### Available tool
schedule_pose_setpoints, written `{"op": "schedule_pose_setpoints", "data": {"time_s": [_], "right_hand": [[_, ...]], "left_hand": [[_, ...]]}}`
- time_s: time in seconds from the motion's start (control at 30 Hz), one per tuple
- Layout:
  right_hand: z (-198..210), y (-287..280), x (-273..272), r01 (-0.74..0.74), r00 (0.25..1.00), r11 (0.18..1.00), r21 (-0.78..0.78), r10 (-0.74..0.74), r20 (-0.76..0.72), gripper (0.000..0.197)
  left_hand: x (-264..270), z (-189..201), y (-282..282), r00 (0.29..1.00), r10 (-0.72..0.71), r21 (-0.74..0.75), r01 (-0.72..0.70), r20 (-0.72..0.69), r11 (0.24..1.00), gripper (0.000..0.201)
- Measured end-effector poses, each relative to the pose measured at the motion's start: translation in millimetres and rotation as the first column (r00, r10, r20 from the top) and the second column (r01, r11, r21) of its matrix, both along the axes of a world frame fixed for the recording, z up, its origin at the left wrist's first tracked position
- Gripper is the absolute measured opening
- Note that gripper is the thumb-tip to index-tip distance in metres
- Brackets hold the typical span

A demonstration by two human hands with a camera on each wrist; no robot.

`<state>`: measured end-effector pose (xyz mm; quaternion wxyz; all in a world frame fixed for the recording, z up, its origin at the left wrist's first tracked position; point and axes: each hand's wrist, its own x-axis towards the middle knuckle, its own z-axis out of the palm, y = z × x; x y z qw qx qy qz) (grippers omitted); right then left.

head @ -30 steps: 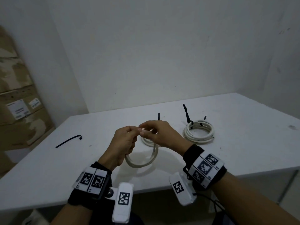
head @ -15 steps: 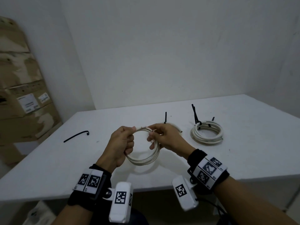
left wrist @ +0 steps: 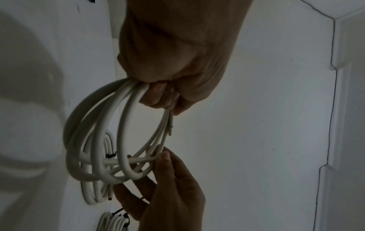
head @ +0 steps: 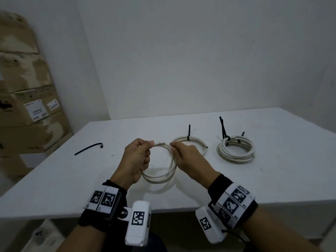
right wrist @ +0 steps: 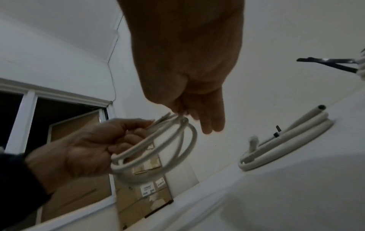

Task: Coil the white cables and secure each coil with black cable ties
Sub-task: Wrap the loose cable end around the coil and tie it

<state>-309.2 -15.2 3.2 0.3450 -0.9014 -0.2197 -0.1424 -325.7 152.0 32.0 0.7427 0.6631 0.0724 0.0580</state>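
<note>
A white cable coil (head: 160, 176) of several loops hangs above the table between both hands. My left hand (head: 138, 157) grips its left side in a fist, also seen from the left wrist (left wrist: 168, 81). My right hand (head: 183, 153) pinches the loops at the coil's top right; in the right wrist view its thumb and forefinger hold the strands (right wrist: 181, 115) while the other fingers point down. A bare cable end (head: 161, 143) sticks out between the hands. Two tied coils lie behind: one (head: 196, 142) with a black tie, another (head: 235, 149) further right. A loose black cable tie (head: 89, 148) lies at the left.
The white table (head: 272, 179) runs to the wall behind and has its front edge close to my wrists. Cardboard boxes (head: 27, 106) are stacked on the left beyond the table's edge.
The coil has opened from a narrow hanging loop into a round ring as my hands drew slightly apart. The tied coil behind my right hand has come into view.
</note>
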Motion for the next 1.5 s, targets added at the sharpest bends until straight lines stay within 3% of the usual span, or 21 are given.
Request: {"op": "schedule_pose_setpoints", "data": {"time_s": [0.1,0.3,0.43,0.5,0.6,0.73,0.87,0.97,1.07,1.13,1.2,1.4,1.5], "right_hand": [[-3.5,-0.6,-1.9,0.043,0.985,0.999,0.023,-0.046,0.168,0.024],[11.3,-8.5,-6.2,0.056,0.978,0.988,0.146,-0.084,0.193,0.016],[21.4,-8.3,-1.4,0.102,0.995,0.991,-0.089,-0.1,0.027,0.026],[22.9,-10.4,4.8,0.101,0.991,0.99,-0.102,-0.11,-0.082,0.033],[24.5,-16.4,11.5,0.028,0.971,0.999,-0.033,-0.035,-0.238,0.037],[28.8,-20.0,11.8,-0.073,0.955,0.986,0.152,0.113,-0.273,0.029],[31.5,-19.7,8.5,-0.123,0.92,0.977,0.177,0.179,-0.349,0.027],[38.5,-28.1,5.7,-0.152,0.867,0.945,0.291,0.269,-0.421,0.032],[44.1,-25.3,1.2,-0.223,0.851,0.926,0.304,0.337,-0.403,0.043],[39.9,-12.0,-2.1,-0.276,0.859,0.926,0.258,0.358,-0.366,0.03],[33.2,0.7,-3.3,-0.239,0.897,0.935,0.263,0.316,-0.308,0.013],[26.7,18.7,0.0,-0.139,0.972,0.965,0.222,0.176,-0.155,0.025],[29.4,29.7,6.4,-0.094,0.981,0.957,0.275,0.135,-0.137,0.027]], "left_hand": [[1.4,1.5,-1.3,1.0,0.0,0.003,0.0,0.009,1.0,0.029],[2.7,1.8,-1.5,0.998,0.034,0.089,-0.038,0.046,0.995,0.029],[1.2,3.4,-2.1,0.999,-0.021,0.156,0.013,0.049,0.988,0.019],[-0.8,4.0,-4.2,0.997,-0.05,0.19,0.038,0.055,0.981,0.012],[-2.6,6.8,-4.5,0.995,-0.087,0.226,0.074,0.048,0.971,0.017],[-4.3,13.2,-6.5,0.985,-0.163,0.252,0.146,0.048,0.957,0.015],[-4.8,17.6,-10.7,0.975,-0.217,0.258,0.2,0.038,0.945,0.015],[-4.7,18.7,-11.1,0.975,-0.22,0.273,0.204,0.028,0.94,0.02],[-5.0,17.6,-11.8,0.969,-0.247,0.313,0.232,0.008,0.921,0.021],[-4.7,17.7,-14.1,0.967,-0.256,0.323,0.247,-0.015,0.914,0.016],[-3.7,18.6,-12.9,0.971,-0.238,0.292,0.236,-0.03,0.927,0.017],[-11.3,19.1,4.8,0.968,-0.252,0.16,0.249,0.0,0.955,0.029],[-14.2,15.8,21.5,0.972,-0.234,0.067,0.233,0.01,0.97,0.041]]}}
